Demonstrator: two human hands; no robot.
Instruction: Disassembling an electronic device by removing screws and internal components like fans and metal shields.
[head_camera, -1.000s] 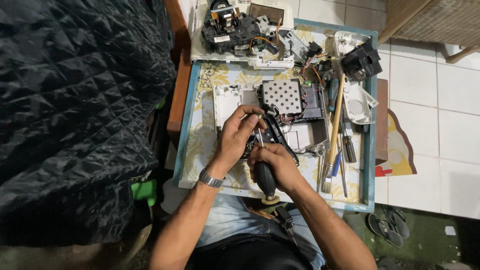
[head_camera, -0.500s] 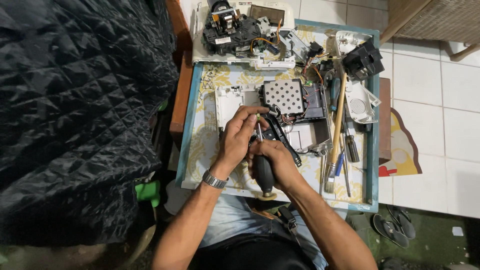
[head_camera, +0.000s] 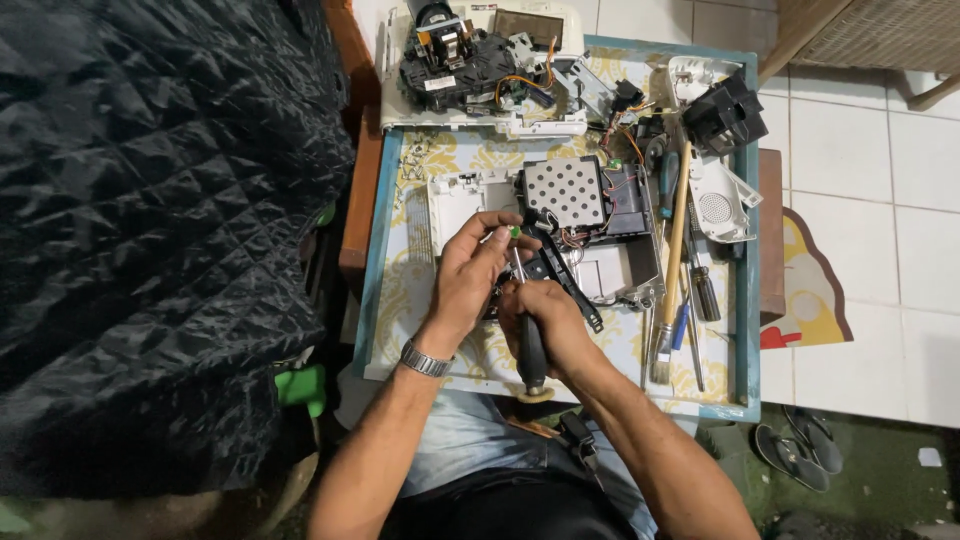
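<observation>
Right hand wraps its fingers tight round the black-handled screwdriver, braced low for control; its long axis runs near to far, tip aimed away at the opened device on the table (shaft barely showing). Left hand pinches the shaft near its tip, steadying

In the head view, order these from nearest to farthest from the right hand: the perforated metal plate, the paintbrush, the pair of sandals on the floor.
From the right hand:
1. Perforated metal plate, just above the hand, on the opened device.
2. Paintbrush, to the right, lying lengthwise on the table.
3. Sandals, far lower right, on the floor beyond the table edge.
</observation>
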